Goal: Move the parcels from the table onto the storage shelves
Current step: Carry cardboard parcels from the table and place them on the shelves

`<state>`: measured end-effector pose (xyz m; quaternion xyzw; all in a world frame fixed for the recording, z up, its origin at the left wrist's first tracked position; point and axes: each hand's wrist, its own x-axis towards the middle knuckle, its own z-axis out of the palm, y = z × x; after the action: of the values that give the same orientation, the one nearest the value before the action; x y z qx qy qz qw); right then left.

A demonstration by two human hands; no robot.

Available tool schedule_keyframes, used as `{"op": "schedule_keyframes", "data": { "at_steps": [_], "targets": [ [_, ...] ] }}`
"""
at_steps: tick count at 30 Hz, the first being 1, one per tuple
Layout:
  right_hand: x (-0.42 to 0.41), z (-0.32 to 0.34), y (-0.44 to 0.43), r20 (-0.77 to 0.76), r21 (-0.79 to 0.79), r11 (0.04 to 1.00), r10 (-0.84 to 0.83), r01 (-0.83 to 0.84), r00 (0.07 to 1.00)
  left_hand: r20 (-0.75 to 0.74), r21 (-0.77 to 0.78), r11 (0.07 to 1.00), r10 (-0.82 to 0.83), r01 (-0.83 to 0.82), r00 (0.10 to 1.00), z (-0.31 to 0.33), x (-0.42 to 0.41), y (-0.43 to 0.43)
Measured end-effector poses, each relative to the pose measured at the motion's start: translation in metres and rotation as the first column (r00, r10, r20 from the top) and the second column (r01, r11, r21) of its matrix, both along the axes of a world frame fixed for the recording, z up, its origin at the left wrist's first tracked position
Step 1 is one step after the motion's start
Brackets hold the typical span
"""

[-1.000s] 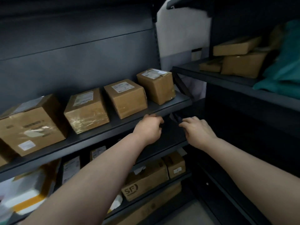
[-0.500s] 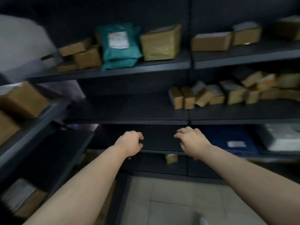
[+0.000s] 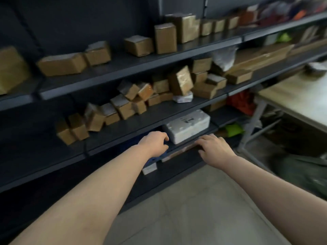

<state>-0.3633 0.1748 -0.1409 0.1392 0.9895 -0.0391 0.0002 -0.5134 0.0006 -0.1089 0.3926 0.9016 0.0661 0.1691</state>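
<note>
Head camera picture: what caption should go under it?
Empty left hand and right hand held out before dark shelves packed with brown parcels and a white foam box.

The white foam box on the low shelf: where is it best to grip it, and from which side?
Probably its two short ends together, from the open front: the white foam box lies flat, wide and low, close under the next shelf.

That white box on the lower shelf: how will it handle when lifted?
The white box looks like moulded foam, so probably stiff and light for its size. Its blocky, flat shape should not roll; edges may dent.
</note>
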Motion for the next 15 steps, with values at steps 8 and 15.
{"op": "schedule_keyframes", "data": {
  "at_steps": [8, 15],
  "targets": [
    [0.077, 0.003, 0.179, 0.027, 0.0, 0.917, -0.398, 0.398, 0.917, 0.089, 0.118, 0.975, -0.198, 0.187, 0.976, -0.01, 0.043, 0.208],
    [0.101, 0.008, 0.278, -0.011, 0.015, 0.771, -0.636, 0.636, 0.771, 0.039, 0.108, 0.901, -0.427, 0.421, 0.904, -0.002, 0.035, 0.363]
  ]
}}
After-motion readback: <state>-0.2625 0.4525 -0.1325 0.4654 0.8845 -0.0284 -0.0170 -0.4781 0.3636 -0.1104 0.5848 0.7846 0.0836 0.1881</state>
